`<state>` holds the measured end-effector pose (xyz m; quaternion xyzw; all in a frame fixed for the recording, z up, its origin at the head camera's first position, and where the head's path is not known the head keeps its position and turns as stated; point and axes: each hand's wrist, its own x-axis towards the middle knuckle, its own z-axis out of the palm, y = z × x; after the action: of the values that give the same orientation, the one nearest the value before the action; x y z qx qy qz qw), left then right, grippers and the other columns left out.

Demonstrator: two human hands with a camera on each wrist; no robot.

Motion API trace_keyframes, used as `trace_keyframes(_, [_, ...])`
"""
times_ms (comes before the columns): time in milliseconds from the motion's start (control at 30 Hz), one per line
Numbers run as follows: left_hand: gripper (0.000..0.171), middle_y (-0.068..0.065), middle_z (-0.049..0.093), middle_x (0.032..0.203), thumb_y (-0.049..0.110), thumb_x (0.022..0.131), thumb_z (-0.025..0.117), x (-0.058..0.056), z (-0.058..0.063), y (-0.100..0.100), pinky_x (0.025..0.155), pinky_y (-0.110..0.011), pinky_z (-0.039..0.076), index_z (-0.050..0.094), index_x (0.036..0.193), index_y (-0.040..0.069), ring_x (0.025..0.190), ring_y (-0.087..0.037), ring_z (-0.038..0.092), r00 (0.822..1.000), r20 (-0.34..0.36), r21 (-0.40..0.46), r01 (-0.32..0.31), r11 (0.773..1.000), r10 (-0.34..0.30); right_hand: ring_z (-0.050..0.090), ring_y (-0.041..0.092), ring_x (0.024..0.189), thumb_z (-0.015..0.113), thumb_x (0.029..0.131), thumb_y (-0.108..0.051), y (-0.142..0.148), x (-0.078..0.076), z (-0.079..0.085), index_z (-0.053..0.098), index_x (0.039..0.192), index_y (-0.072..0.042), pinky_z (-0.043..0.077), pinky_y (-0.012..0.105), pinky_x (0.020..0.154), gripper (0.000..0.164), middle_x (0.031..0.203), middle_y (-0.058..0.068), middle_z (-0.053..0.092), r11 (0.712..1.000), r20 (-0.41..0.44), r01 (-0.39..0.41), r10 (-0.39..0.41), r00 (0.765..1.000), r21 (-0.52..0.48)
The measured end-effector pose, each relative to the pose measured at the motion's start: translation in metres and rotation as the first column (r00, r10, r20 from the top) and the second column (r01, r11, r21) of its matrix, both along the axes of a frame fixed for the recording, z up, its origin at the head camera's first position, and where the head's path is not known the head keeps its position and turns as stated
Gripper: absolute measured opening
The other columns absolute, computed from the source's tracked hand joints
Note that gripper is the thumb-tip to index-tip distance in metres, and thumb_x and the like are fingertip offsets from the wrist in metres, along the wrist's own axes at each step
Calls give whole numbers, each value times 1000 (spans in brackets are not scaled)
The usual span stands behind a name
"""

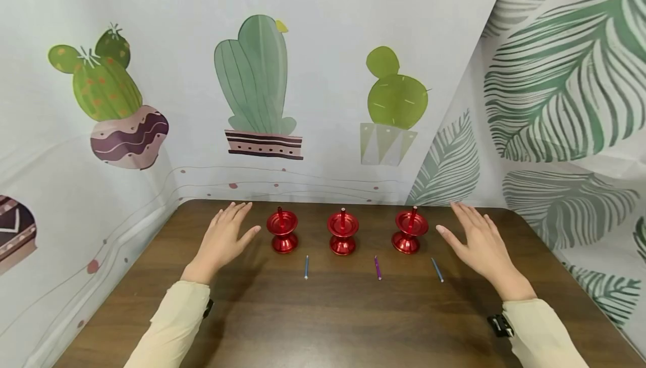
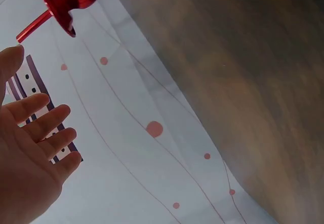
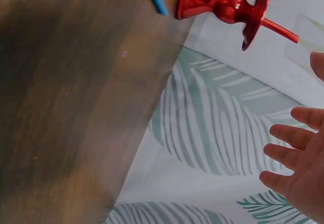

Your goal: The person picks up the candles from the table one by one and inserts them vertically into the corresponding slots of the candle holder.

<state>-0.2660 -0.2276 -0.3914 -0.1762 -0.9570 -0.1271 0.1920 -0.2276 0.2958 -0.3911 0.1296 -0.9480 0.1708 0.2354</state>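
Three shiny red candle holders stand in a row near the table's back edge: a left one, a middle one and a right one. Each has a thin red stem rising from its dish. In front of them lie a blue candle, a purple candle and another blue candle, all thin. My left hand, fingers extended, is beside the left holder, apart from it. To the right of the right holder, my right hand has its fingers spread and holds nothing.
The brown wooden table has rounded back corners. Behind it hangs a white cloth printed with cacti, and leaf-patterned cloth covers the right side. A dark strap device sits at the right wrist.
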Motion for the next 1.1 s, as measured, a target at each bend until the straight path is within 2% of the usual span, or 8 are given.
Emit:
trace_keyframes(100, [61, -21, 50, 138, 35, 93, 62, 0, 2, 2, 110, -58, 23, 44, 141, 1, 135, -42, 34, 1000, -5, 30, 16, 999, -16, 35, 50, 130, 59, 94, -39, -3, -1, 2, 38, 144, 1, 15, 64, 109, 67, 142, 30, 41, 1000, -27, -16, 15, 1000, -19])
trace_keyframes(400, [60, -23, 47, 140, 28, 93, 64, 1, 6, 6, 108, -62, 24, 43, 141, -1, 135, -42, 34, 997, 57, 151, 39, 988, -48, 36, 48, 130, 60, 95, -35, -20, -7, 15, 43, 141, 3, 22, 63, 107, 62, 139, 30, 44, 994, -86, -69, 62, 994, -80])
trace_keyframes(667, [63, -26, 43, 142, 28, 92, 66, 1, 10, 11, 108, -61, 25, 42, 142, -2, 135, -44, 32, 991, 104, 229, 53, 972, -79, 36, 47, 131, 60, 95, -33, -44, -15, 33, 44, 140, 3, 23, 63, 106, 60, 140, 28, 44, 986, -103, -117, 105, 989, -118])
trace_keyframes(867, [64, -27, 42, 142, 28, 91, 67, 1, 11, 15, 108, -59, 28, 42, 141, -3, 134, -44, 34, 986, 126, 269, 74, 960, -111, 33, 45, 134, 59, 95, -32, -64, -25, 39, 44, 141, 2, 22, 63, 108, 59, 142, 25, 44, 979, -87, -153, 143, 986, -132])
trace_keyframes(1100, [64, -24, 42, 143, 28, 92, 67, -4, 10, 20, 106, -57, 33, 41, 142, -2, 132, -41, 38, 973, 163, 306, 108, 946, -164, 35, 41, 135, 61, 95, -28, -92, -36, 46, 43, 141, 4, 24, 60, 108, 58, 142, 24, 45, 963, -106, -231, 217, 970, -137])
